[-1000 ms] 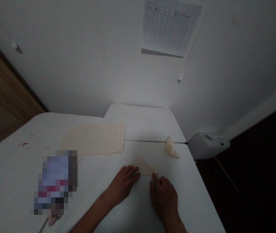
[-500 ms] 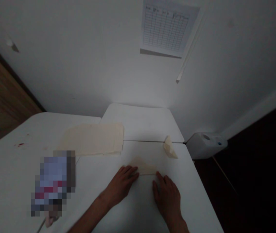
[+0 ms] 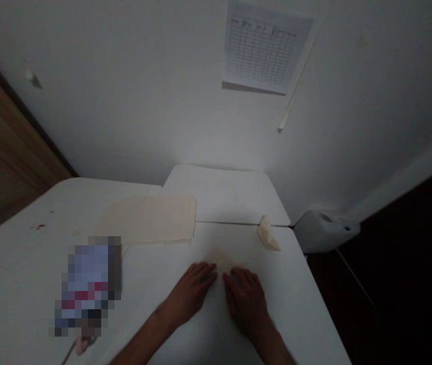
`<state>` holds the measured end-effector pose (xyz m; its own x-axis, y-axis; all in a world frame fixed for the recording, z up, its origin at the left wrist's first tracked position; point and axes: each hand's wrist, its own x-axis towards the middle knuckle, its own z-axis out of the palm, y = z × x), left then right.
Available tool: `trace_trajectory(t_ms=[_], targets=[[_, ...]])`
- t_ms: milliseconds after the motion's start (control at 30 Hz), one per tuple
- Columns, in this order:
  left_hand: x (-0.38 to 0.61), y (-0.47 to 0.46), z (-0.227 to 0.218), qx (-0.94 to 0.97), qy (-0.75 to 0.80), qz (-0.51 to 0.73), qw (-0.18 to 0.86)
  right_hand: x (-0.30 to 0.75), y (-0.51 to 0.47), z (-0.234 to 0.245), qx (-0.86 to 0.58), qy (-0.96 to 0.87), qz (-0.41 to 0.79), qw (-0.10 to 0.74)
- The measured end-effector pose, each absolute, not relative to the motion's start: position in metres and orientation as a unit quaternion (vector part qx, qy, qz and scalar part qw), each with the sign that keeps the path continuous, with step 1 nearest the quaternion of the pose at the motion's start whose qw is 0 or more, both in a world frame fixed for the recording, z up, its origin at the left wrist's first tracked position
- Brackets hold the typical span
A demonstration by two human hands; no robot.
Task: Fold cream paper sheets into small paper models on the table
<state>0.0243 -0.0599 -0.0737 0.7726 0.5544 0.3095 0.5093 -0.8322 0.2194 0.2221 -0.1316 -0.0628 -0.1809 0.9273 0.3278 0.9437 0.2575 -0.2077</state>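
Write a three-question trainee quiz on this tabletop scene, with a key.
1. True or false: both hands rest flat on the small folded paper.
2. What lies beyond the left hand, toward the wall? A) a stack of cream sheets B) a roll of tape C) a mug
3. What sits past the right hand, near the table's right edge?

Key: 1 true; 2 A, the stack; 3 a finished folded piece.

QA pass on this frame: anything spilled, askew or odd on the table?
Small red spots stain the white table at its far left. Otherwise the paper stack lies tidy, and both hands press a folded paper.
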Motion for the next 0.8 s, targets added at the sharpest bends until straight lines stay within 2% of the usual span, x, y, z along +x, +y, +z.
trace_trajectory(t_ms=[333,533,800], targets=[[0.001,-0.074,-0.064,0.914,0.329,0.238,-0.009,0.220,-0.129,-0.064,-0.614,-0.762,-0.032,0.204],[-0.004,-0.078,-0.069,0.916,0.339,0.210,-0.032,0.202,-0.120,-0.056,-0.635,-0.744,-0.020,0.205],[-0.002,-0.084,-0.083,0.924,0.343,0.161,-0.051,0.196,-0.119,-0.060,-0.581,-0.792,0.033,0.186]])
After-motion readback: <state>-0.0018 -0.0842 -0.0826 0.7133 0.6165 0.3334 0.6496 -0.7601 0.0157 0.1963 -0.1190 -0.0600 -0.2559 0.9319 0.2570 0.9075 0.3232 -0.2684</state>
